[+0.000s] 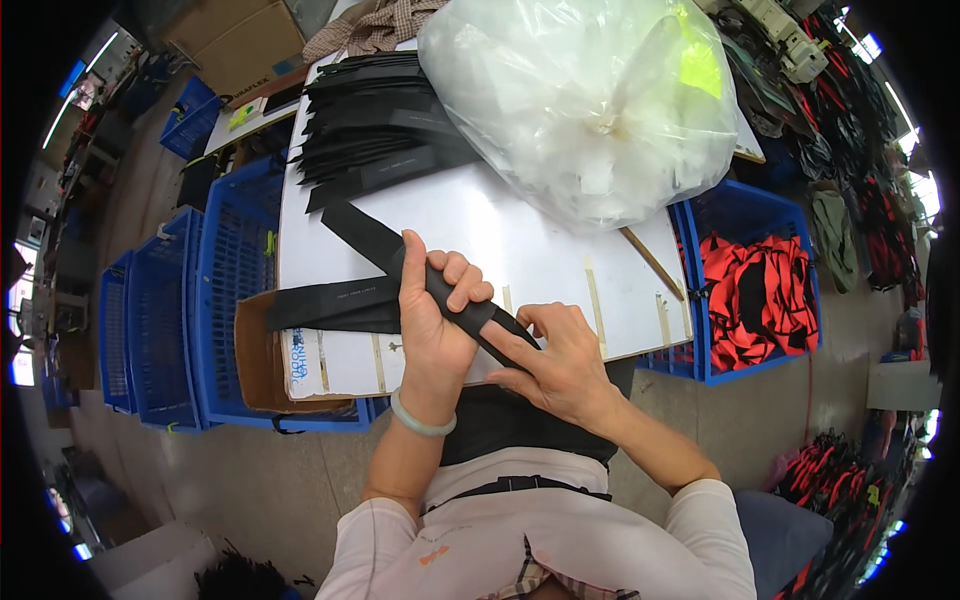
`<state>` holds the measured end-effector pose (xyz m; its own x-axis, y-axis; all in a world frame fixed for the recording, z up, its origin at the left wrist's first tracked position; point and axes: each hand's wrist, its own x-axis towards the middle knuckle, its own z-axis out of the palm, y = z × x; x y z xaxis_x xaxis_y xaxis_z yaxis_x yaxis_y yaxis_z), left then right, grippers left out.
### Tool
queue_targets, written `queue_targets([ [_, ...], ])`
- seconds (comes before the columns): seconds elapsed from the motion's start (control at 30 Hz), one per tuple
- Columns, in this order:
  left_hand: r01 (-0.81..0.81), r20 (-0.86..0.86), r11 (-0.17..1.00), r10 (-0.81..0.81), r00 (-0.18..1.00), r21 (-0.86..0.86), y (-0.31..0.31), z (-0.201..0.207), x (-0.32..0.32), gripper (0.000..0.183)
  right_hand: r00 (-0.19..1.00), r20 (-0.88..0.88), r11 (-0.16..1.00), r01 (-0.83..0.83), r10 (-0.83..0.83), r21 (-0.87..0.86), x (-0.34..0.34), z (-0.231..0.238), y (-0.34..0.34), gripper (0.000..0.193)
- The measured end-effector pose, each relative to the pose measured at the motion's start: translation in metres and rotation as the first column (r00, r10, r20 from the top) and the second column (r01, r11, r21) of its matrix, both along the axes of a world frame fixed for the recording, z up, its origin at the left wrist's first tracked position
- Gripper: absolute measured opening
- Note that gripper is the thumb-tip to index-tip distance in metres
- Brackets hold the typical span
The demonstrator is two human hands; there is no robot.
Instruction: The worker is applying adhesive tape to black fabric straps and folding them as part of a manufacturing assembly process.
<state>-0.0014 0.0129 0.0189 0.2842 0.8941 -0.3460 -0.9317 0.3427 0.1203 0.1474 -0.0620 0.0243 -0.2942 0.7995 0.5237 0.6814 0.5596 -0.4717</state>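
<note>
My left hand (436, 315) is wrapped round a flat black fabric strap (362, 236), thumb lying along it. The strap's far end points up and left over the white table. At its near end, my right hand (562, 368) holds a narrow black part of it, with the index finger stretched along the strap and the thumb below. Beside my left wrist, more black straps (335, 302) lie across the table's left edge and over a brown cardboard box. A large pile of similar black straps (375, 130) is spread at the far left of the table.
A big clear plastic bag (590, 110) with pale contents fills the far right of the white table (500, 215). A wooden stick (652, 263) lies near the right edge. Blue crates (235, 210) stand at left; another blue crate (762, 365) at right holds red-and-black pieces (755, 300).
</note>
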Motion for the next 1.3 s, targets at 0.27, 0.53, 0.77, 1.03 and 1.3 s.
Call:
queue_targets([
  [0.27,-0.049,0.012,0.999,0.049,0.999,-0.002,-0.003,0.008,0.000,0.041,0.995,0.089,0.993,-0.032,0.042,-0.112,-0.004,0.001,0.000,0.049],
  [0.53,0.062,-0.348,0.791,0.197,0.917,0.609,-0.022,0.004,0.018,0.046,0.446,-0.860,0.817,-0.382,-0.247,-0.432,0.005,-0.015,-0.013,0.024],
  [0.77,0.425,-0.649,0.534,0.352,0.675,0.731,-0.029,-0.003,0.017,0.055,0.597,-0.726,0.761,-0.277,-0.342,-0.586,0.016,-0.003,-0.005,0.017],
  [1.03,0.445,-0.662,0.684,0.076,0.745,0.579,-0.032,-0.006,0.006,0.066,0.872,-0.453,0.836,-0.100,-0.187,-0.539,0.043,-0.004,-0.013,0.013],
  [1.3,0.657,-0.972,0.732,0.029,0.233,0.179,-0.074,-0.011,-0.007,0.026,0.983,0.021,0.963,0.172,-0.180,0.207,0.095,-0.014,-0.006,0.023],
])
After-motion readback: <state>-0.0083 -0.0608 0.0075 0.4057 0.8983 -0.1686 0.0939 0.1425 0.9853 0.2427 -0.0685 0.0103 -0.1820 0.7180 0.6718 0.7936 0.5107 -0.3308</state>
